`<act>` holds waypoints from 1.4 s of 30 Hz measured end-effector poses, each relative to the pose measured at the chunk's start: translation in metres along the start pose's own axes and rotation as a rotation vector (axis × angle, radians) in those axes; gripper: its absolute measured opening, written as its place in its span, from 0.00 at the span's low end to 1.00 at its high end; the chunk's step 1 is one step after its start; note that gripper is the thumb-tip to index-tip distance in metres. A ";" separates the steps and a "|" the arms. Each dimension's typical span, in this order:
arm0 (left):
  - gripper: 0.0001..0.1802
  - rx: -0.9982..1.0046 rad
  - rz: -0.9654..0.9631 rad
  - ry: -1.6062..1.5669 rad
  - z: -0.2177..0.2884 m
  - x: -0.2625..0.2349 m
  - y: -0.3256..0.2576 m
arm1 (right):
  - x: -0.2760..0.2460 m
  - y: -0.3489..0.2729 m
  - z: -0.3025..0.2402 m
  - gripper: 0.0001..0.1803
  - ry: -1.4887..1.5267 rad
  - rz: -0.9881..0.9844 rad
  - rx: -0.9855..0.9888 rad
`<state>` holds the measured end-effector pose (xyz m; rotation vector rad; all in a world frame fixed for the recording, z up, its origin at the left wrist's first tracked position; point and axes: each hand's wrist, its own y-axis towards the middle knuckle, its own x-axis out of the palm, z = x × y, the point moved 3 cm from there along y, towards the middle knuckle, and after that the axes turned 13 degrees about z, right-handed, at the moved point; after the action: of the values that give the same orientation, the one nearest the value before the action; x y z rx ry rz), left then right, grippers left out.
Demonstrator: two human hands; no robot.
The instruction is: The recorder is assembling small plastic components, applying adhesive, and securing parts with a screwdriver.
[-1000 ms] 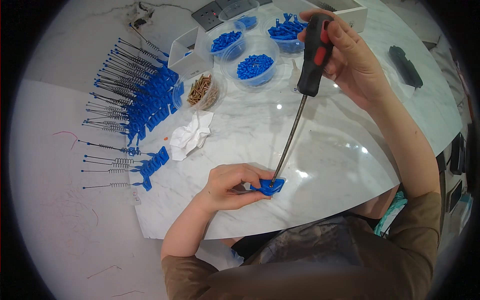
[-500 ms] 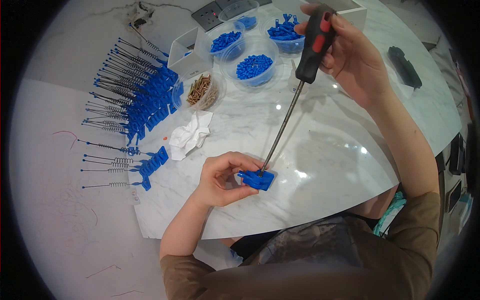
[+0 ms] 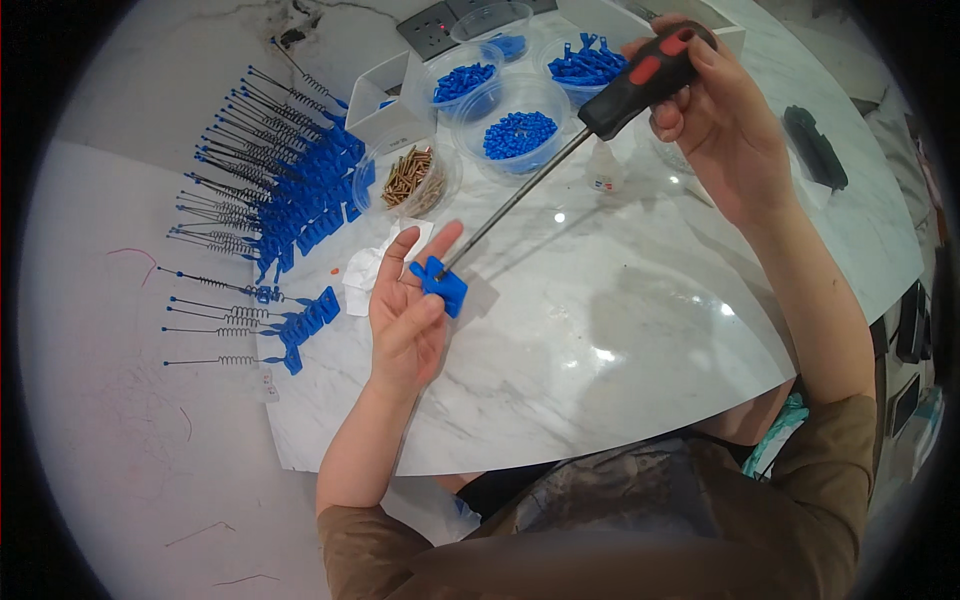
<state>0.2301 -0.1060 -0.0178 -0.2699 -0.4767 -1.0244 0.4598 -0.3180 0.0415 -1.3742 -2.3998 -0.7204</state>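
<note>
My right hand [image 3: 735, 125] grips the black and red handle of a long-shafted screwdriver [image 3: 520, 202], raised at the upper right. Its tip meets a small blue plastic part [image 3: 447, 288], which has a flat square end and a narrower tab. My left hand [image 3: 408, 325] holds this part over the table, thumb on the near side and some fingers stretched out beyond it. Whether a screw sits under the tip is too small to make out. At the left lies a dense row of similar blue parts [image 3: 310, 190] with black springs and thin rods attached.
A crumpled white tissue [image 3: 362, 285] lies behind my left hand. Clear tubs hold brass-coloured screws [image 3: 409, 178], small blue pieces [image 3: 518, 134] and longer blue pieces [image 3: 588, 64]. A small white bottle [image 3: 604, 168] stands near them. A dark elongated object [image 3: 815, 148] lies at the far right.
My left hand has moved up and left with the blue part, and its fingers have opened out. The screwdriver has tilted flatter, its tip following the part leftward.
</note>
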 end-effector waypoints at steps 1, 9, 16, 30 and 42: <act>0.36 0.001 0.064 -0.017 0.000 -0.002 0.002 | 0.000 -0.001 -0.001 0.24 -0.002 -0.005 -0.002; 0.29 -0.034 0.224 -0.030 -0.001 -0.017 0.003 | -0.001 -0.004 -0.001 0.22 0.010 -0.092 -0.008; 0.20 -0.002 0.172 -0.096 -0.003 -0.009 0.001 | 0.002 -0.006 0.000 0.22 -0.025 -0.090 -0.012; 0.16 0.058 0.220 -0.004 0.010 -0.011 0.009 | 0.017 -0.023 -0.004 0.20 -0.154 -0.131 -0.156; 0.11 0.107 0.240 -0.042 0.008 -0.023 0.013 | 0.016 -0.023 -0.010 0.11 -0.544 -0.240 -0.541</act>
<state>0.2298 -0.0785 -0.0223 -0.2465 -0.5221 -0.7583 0.4316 -0.3217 0.0508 -1.6656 -2.9706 -1.2717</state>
